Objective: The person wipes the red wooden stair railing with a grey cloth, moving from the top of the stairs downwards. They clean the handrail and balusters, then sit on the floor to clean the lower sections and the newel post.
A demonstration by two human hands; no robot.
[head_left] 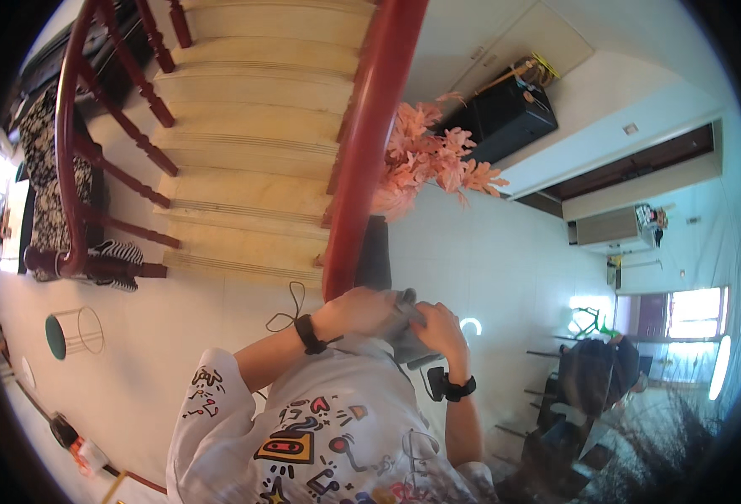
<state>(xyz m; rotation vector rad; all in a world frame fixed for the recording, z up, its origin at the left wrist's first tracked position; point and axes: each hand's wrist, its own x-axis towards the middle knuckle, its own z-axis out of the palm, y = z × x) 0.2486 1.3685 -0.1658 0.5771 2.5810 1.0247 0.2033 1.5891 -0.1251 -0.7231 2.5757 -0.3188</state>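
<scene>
A grey cloth point(403, 334) is bunched between my hands, in front of my white printed shirt. My left hand point(359, 313) is closed on its left side, close to the lower end of the red wooden handrail point(370, 145); motion blur softens its fingers. On the other side, my right hand point(441, 329) grips the upper right part of the cloth with bent fingers. Both wrists bear black straps, and a small dark device sits beside the right one. A thin dark cord loop point(287, 310) shows near the left wrist. The cloth's lower part is partly hidden.
Pale stairs point(250, 170) rise ahead, with a second red railing point(65, 145) at left. Pink artificial leaves point(430, 151) stand beside the handrail, near a black cabinet point(502, 116). A green-topped stool point(55, 337) is at left. Another person point(597, 372) in dark clothes is at right.
</scene>
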